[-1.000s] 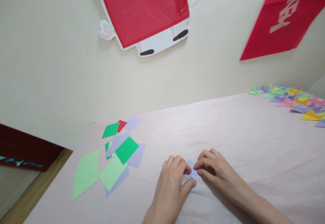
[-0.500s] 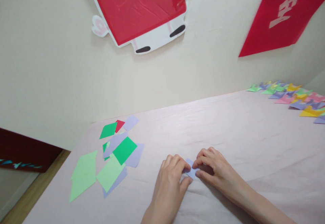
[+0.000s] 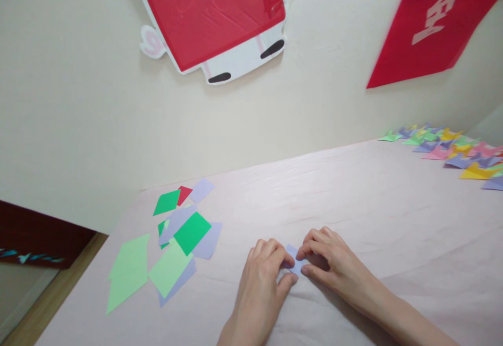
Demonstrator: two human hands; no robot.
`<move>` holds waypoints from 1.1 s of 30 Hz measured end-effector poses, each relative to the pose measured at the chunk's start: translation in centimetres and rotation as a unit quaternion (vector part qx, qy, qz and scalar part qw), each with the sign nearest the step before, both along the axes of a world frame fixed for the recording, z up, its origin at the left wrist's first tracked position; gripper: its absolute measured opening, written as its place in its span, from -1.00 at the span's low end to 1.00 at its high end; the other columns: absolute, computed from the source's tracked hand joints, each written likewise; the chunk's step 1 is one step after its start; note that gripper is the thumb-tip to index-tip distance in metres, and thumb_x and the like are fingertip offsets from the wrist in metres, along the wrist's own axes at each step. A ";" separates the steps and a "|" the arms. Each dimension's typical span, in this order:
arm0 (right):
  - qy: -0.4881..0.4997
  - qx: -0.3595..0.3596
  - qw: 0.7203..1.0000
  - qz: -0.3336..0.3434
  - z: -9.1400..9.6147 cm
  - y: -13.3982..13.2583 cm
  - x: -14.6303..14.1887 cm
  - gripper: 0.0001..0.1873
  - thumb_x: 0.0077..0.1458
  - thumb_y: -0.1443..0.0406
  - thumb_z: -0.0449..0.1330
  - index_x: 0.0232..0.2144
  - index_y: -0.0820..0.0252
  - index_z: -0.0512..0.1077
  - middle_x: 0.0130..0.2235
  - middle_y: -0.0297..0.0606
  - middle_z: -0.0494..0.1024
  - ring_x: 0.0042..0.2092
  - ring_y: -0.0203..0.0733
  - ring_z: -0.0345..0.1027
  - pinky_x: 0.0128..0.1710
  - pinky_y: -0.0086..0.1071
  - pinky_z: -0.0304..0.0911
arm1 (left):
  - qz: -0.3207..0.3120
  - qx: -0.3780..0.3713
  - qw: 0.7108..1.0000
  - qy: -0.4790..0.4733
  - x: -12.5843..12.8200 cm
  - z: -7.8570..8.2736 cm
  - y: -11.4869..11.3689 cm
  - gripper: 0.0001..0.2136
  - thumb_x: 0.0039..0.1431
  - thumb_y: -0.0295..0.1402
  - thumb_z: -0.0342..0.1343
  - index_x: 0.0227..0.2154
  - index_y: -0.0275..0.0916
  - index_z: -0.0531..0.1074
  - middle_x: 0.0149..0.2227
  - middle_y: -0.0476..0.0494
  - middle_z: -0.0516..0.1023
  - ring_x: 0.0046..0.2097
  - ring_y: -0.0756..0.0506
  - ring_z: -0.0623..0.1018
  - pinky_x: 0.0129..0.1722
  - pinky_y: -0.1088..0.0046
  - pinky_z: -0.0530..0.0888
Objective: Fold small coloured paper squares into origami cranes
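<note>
A small folded piece of lilac paper (image 3: pixel 294 263) lies on the pale pink table cover (image 3: pixel 353 204), near its front middle. My left hand (image 3: pixel 262 283) pinches the paper's left side, fingers curled over it and thumb beneath. My right hand (image 3: pixel 330 265) pinches its right side with fingertips pressed together. Most of the paper is hidden under my fingers.
Loose paper squares (image 3: pixel 173 241) in green, lilac and red lie scattered at the left. Several folded paper pieces (image 3: pixel 451 149) in mixed colours sit at the far right by the wall. Red posters (image 3: pixel 220 16) hang on the wall. The table's left edge drops toward a wooden floor (image 3: pixel 47 293).
Both hands stay pinched on the lilac paper, with only small finger shifts. The view has drifted slightly.
</note>
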State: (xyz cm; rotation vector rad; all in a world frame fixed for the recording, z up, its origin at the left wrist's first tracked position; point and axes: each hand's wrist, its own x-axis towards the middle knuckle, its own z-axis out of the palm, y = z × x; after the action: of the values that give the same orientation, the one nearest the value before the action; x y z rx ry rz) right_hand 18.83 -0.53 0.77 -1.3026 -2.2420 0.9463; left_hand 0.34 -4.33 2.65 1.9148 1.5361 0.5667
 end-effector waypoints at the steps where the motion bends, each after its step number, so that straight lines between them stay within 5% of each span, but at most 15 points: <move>1: -0.001 0.001 1.000 -0.001 0.0 0.0 0.0 -0.84 0.02 0.44 0.24 -0.35 0.08 0.51 -0.31 -0.31 0.46 -0.19 -0.12 0.23 -0.14 -0.23 0.13 | 0.000 0.001 1.000 0.000 0.0 0.0 0.0 -0.82 0.04 -0.59 0.17 -0.37 -0.17 0.40 -0.24 0.02 0.47 -0.13 -0.10 0.38 -0.12 0.33 0.28; 20: 0.004 0.006 1.000 -0.003 0.0 0.0 -0.1 -0.94 0.10 0.37 0.24 -0.37 0.10 0.51 -0.32 -0.30 0.46 -0.21 -0.12 0.23 -0.17 -0.25 0.13 | -0.002 0.007 1.000 0.008 0.1 0.0 0.1 -0.86 0.13 -0.57 0.15 -0.39 -0.18 0.41 -0.27 0.01 0.46 -0.14 -0.10 0.38 -0.14 0.35 0.28; 33: 0.001 0.025 1.000 0.008 0.1 0.0 0.0 -0.86 0.14 0.39 0.18 -0.43 0.09 0.49 -0.33 -0.29 0.46 -0.20 -0.13 0.25 -0.17 -0.24 0.15 | 0.010 0.089 0.991 0.096 1.2 -0.9 -0.7 -0.87 0.20 -0.56 0.01 -0.39 -0.19 0.29 -0.30 -0.05 0.40 -0.20 -0.13 0.36 -0.21 0.31 0.25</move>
State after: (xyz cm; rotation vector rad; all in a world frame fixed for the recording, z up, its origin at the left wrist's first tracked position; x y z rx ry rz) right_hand 18.83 -0.58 0.87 -1.2621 -2.2626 0.8903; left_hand 1.57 -5.00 1.77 2.1443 1.6757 0.5576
